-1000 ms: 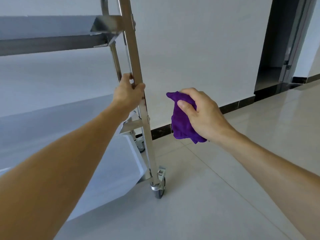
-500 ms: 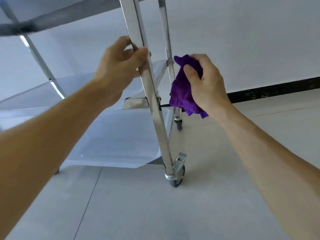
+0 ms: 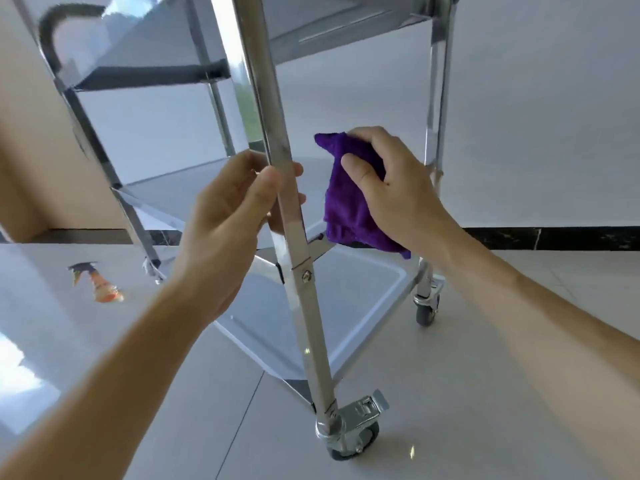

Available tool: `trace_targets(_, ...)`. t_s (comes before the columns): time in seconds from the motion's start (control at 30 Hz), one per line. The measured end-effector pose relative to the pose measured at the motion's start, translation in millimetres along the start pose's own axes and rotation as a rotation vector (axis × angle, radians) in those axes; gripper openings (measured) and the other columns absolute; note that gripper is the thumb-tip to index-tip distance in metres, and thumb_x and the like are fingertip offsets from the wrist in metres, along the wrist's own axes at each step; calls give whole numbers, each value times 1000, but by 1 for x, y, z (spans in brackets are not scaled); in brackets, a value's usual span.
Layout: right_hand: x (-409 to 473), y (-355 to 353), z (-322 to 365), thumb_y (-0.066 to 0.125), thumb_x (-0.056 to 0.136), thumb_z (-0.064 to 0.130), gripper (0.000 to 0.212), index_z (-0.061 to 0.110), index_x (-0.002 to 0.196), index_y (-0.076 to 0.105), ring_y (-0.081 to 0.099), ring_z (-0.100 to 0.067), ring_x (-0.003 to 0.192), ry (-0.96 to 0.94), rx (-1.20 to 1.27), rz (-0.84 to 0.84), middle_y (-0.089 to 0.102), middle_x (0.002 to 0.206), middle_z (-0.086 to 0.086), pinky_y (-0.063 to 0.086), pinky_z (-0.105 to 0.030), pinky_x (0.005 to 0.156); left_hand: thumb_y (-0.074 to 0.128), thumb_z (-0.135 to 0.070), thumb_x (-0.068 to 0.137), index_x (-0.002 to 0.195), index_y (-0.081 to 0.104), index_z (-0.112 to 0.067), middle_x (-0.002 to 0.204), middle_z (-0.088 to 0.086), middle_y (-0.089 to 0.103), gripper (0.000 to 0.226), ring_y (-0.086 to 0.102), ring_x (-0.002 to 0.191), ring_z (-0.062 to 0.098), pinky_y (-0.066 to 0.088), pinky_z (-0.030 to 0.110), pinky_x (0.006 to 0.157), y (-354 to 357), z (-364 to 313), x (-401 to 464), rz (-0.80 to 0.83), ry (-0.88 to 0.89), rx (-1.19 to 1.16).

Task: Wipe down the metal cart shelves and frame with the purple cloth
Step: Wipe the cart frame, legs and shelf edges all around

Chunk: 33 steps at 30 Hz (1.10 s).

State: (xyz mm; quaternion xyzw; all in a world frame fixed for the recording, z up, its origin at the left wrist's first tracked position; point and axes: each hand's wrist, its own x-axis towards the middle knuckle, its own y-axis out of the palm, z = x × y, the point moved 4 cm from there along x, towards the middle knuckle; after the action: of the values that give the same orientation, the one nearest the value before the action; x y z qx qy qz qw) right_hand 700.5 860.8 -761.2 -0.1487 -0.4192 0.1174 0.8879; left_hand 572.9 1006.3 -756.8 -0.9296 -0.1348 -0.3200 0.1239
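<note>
The left hand (image 3: 228, 216) grips the near upright post (image 3: 277, 161) of the metal cart (image 3: 363, 306), thumb in front and fingers wrapped behind. The right hand (image 3: 398, 195) clutches the bunched purple cloth (image 3: 349, 206) just right of that post, above the bottom shelf (image 3: 391, 289). A locking caster (image 3: 356, 434) sits at the post's foot. A spray bottle (image 3: 98, 284) lies on the tiled floor (image 3: 485, 410), far left.

No words, numbers or brand marks are showing clearly enough to read anywhere; the spray bottle (image 3: 97, 283) on the floor is too blurred.
</note>
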Motion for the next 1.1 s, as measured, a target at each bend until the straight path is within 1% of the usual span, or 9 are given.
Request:
trace_targets(0.07,-1,27,21,51,101,31,27,29,128,56,52,-14,113,-47,-35,77,58,118,6,41,-32,101,43,-25,99,114,57,-1,114,2,68,32,66,93,22,48,30,73,-30,-6,-17,-59,1,41)
trace_targets(0.17,-6,67,51,53,100,31,27,30,127,57,51,-16,115,-95,-61,177,58,122,5,42,-41,103,42,-29,100,116,63,-16,118,3,67,29,66,99,25,49,49,85,-77,-13,-42,-156,-4,59)
trace_targets(0.23,-15,97,69,53,99,34,28,30,127,58,51,-17,114,-148,-127,276,58,124,6,42,-45,101,42,-30,100,115,64,-22,117,3,68,28,66,100,28,48,53,89,-111,-17,-54,-181,-8,77)
trace_targets(0.33,-36,149,89,47,99,48,32,33,125,57,52,-19,112,-258,-371,405,60,125,10,37,-46,99,43,-31,98,111,65,-20,108,6,71,28,67,93,28,50,39,83,-162,-23,-65,-252,-19,71)
trace_targets(0.4,-48,183,103,39,99,55,37,33,122,58,53,-19,111,-320,-524,379,61,123,13,33,-45,98,42,-34,97,105,66,-19,97,5,71,29,66,84,24,51,35,79,-190,-25,-69,-326,-34,28)
trace_targets(0.53,-57,249,144,33,99,57,42,30,117,59,57,-26,103,-414,-583,306,64,117,6,37,-49,92,43,-51,94,96,59,-21,77,-2,58,34,52,65,16,44,35,70,-233,-21,-76,-555,-111,2)
trace_targets(0.73,-62,329,185,37,97,60,47,30,131,48,57,-34,105,-650,-692,356,60,125,-5,40,-55,90,38,-45,103,97,56,-17,75,-2,54,34,47,58,10,42,25,59,-296,-22,-89,-724,-132,39)
trace_targets(0.9,-50,327,176,38,99,56,44,29,132,50,59,-31,102,-783,-692,316,61,123,-3,44,-49,83,38,-47,102,96,57,-17,73,-5,56,36,49,58,9,43,24,59,-325,-19,-95,-737,-110,73)
trace_targets(1.1,-28,251,105,46,97,59,47,24,125,62,62,-30,97,-753,-727,186,65,118,-2,43,-45,81,39,-47,102,97,59,-19,74,-6,56,35,50,61,9,44,25,62,-328,-17,-94,-695,-116,49)
